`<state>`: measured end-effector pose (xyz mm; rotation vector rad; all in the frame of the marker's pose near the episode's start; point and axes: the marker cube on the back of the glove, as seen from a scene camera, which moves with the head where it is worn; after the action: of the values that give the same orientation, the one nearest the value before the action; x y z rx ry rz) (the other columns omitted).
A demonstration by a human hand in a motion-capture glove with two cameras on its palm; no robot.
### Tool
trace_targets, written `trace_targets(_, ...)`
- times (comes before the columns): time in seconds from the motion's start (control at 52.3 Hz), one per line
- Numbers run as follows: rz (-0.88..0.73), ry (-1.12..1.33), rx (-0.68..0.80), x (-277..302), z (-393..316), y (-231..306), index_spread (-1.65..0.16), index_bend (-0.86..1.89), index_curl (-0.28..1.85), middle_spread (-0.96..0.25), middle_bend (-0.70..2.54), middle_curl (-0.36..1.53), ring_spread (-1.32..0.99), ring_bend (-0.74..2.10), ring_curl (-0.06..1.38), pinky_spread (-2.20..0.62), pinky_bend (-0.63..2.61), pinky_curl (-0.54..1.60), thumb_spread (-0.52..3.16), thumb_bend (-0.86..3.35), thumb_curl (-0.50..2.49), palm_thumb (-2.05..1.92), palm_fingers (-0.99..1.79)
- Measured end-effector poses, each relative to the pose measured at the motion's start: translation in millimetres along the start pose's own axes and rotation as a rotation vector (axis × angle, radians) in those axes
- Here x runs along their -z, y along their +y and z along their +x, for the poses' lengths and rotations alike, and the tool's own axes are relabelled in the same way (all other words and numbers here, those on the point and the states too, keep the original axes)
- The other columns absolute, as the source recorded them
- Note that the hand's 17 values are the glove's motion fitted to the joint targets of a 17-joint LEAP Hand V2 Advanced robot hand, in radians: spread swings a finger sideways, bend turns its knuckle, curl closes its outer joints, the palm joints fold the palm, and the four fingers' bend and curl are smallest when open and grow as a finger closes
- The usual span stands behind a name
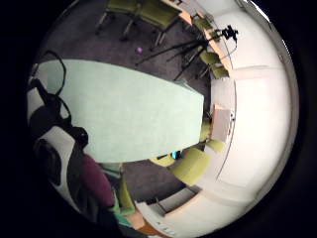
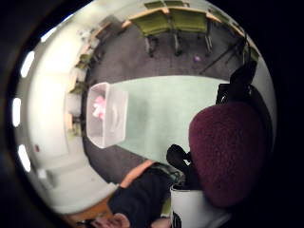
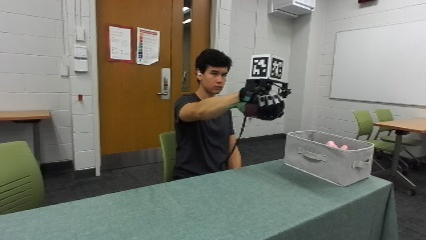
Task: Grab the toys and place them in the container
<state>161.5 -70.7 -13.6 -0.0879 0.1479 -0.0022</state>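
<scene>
My gloved right hand is raised at head height above the green table, well left of and above the container. Its fingers curl round a fuzzy maroon toy, which also shows beside the palm in the little finger side view; in the outside view the glove mostly hides it. The pale fabric container stands open-topped near the table's right end, and the thumb side view shows it too. Pink toys lie inside it.
Green chairs stand left of the table, behind the person and at a wooden table on the right. A tripod stands on the dark carpet, with a small purple thing near it. The tabletop is bare.
</scene>
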Motion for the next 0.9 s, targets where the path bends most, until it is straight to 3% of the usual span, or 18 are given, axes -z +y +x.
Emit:
trace_targets(0.306,0.113,-0.035,0.216,58.9,-178.8,-22.2,-0.33,0.45,0.84,-0.39,0.82,0.62,-0.44,1.09,0.49,-0.45,0.84,0.39,0.34,0.04,0.94,0.55,1.14)
trace_targets(0.44,0.135,-0.217,0.511,79.1,-273.9,-10.8,-0.33,0.43,0.85,-0.4,0.8,0.62,-0.44,1.09,0.49,-0.45,0.84,0.39,0.35,0.03,0.98,0.55,1.13)
trace_targets(0.631,0.152,-0.187,0.474,69.9,-401.6,-15.7,-0.34,0.39,0.87,-0.4,0.78,0.62,-0.45,1.08,0.49,-0.45,0.84,0.39,0.36,0.01,1.02,0.55,1.13)
trace_targets(0.746,0.138,-0.133,0.485,35.6,-373.8,-48.9,-0.35,0.36,0.88,-0.41,0.77,0.63,-0.45,1.08,0.49,-0.45,0.84,0.39,0.37,0.01,1.05,0.55,1.12)
trace_targets(0.822,0.121,-0.019,0.39,15.7,-387.9,-52.2,-0.36,0.34,0.89,-0.41,0.76,0.63,-0.45,1.07,0.49,-0.45,0.84,0.39,0.38,0.0,1.07,0.56,1.11)
trace_targets(0.899,0.042,-0.085,0.389,3.2,-405.9,-46.6,-0.37,0.31,0.9,-0.42,0.73,0.63,-0.45,1.06,0.49,-0.45,0.85,0.39,0.4,0.0,1.08,0.56,1.08)
